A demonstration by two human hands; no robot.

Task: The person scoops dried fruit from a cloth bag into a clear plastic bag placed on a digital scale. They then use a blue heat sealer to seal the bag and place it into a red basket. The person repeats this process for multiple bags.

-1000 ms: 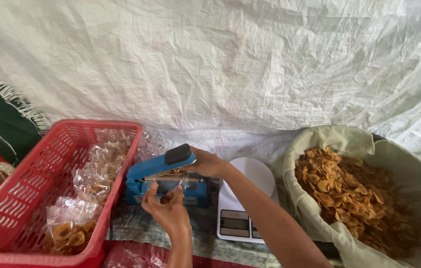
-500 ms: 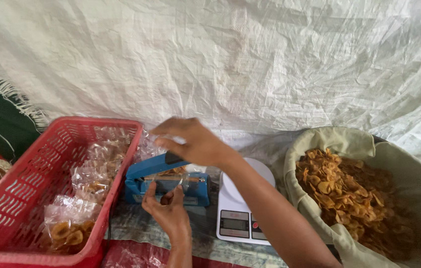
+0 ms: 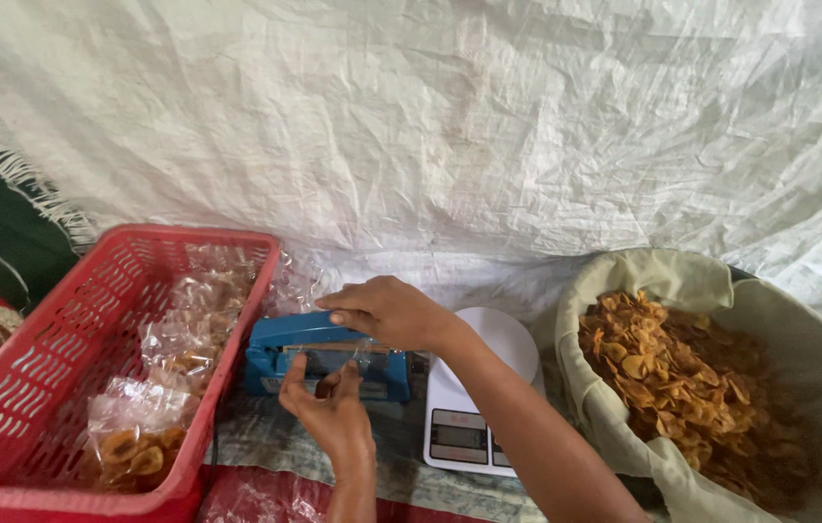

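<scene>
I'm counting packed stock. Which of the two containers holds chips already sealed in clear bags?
The red plastic basket on the left holds clear bags of chips; the cloth-lined basket on the right holds only loose chips.

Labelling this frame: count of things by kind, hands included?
Hands: 2, left hand, right hand
Blue sealer: 1
White scale: 1
Red basket holding clear packets of chips: 1
Cloth-lined tub of loose chips: 1
Packets overlap, so I cannot count them.
Total: 6
</scene>
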